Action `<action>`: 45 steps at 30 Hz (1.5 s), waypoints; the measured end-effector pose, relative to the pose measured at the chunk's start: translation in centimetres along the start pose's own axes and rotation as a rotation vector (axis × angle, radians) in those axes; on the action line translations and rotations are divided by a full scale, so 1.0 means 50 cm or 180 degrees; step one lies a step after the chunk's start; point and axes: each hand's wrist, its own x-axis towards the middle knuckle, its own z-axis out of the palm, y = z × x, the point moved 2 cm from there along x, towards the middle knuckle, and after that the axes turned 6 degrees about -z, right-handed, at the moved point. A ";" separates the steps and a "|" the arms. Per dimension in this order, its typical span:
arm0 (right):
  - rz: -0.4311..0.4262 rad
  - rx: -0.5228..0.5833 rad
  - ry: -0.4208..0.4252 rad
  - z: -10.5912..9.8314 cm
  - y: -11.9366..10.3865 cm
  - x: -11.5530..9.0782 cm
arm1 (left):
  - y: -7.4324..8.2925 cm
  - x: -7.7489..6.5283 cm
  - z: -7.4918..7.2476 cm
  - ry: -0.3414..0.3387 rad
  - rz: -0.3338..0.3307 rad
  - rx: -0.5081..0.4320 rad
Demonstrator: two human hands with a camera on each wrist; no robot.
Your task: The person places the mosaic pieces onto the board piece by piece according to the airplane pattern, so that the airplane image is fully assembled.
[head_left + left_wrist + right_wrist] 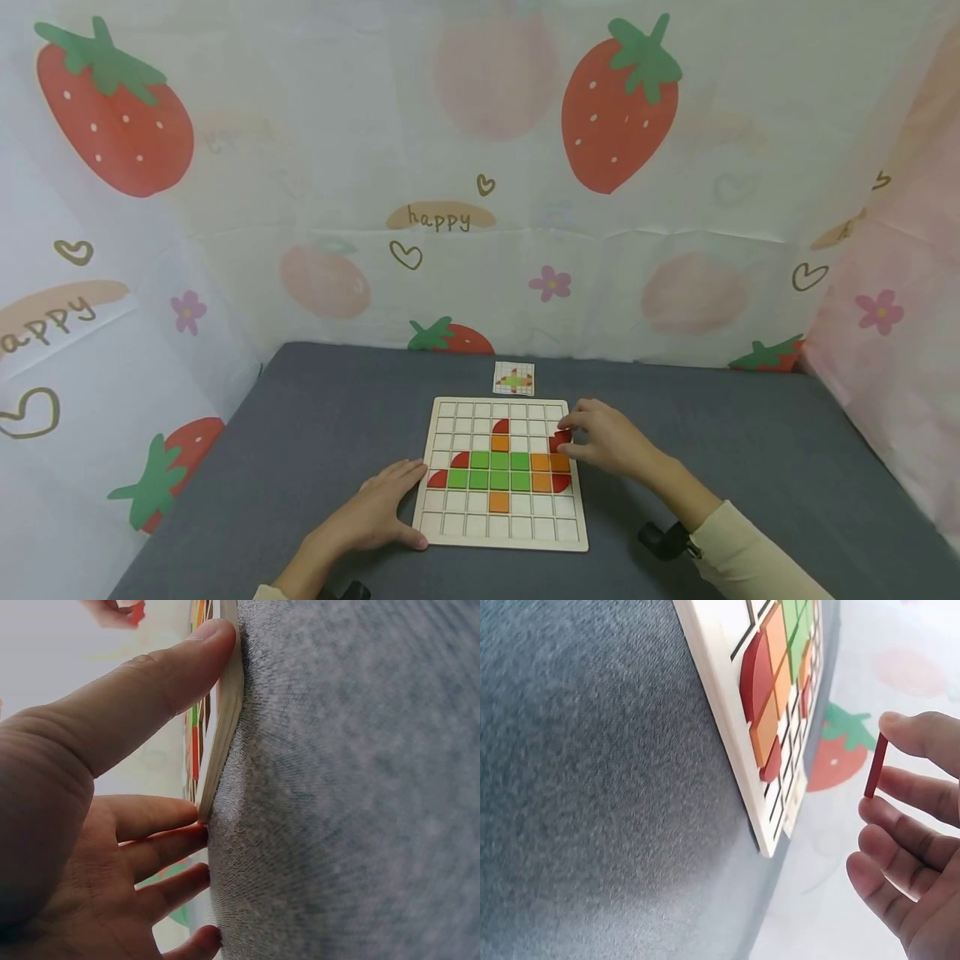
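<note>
A wooden grid board point(525, 529) lies on the dark grey table, bearing green and orange square tiles and red rounded ones. My left hand point(382, 506) rests at the board's left side, thumb on its near corner edge and fingertips along the rim; in the left wrist view the fingers are spread. Over the board's right edge, my right hand point(611, 437) pinches a thin red tile point(876, 766) between thumb and fingers, seen edge-on in the right wrist view. Below it on the board, a red tile point(770, 760) sits beside an orange square point(766, 733).
Behind the board lies a small card point(513, 378) printed with a coloured grid pattern. Dark grey cloth covers the table point(345, 417). Hanging fabric point(337, 167) with strawberries and hearts stands behind and at both sides.
</note>
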 end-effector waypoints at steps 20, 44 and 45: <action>-0.0170 0.0108 -0.0251 0.031 -0.042 0.018 | 0.000 0.001 0.000 0.0020 0.0013 0.0004; -0.0453 0.0279 -0.0381 0.066 -0.086 0.021 | -0.001 0.002 0.001 0.0001 0.0003 0.0022; -0.0468 0.0289 -0.0382 0.067 -0.089 0.022 | -0.001 0.002 0.001 0.0001 0.0005 0.0021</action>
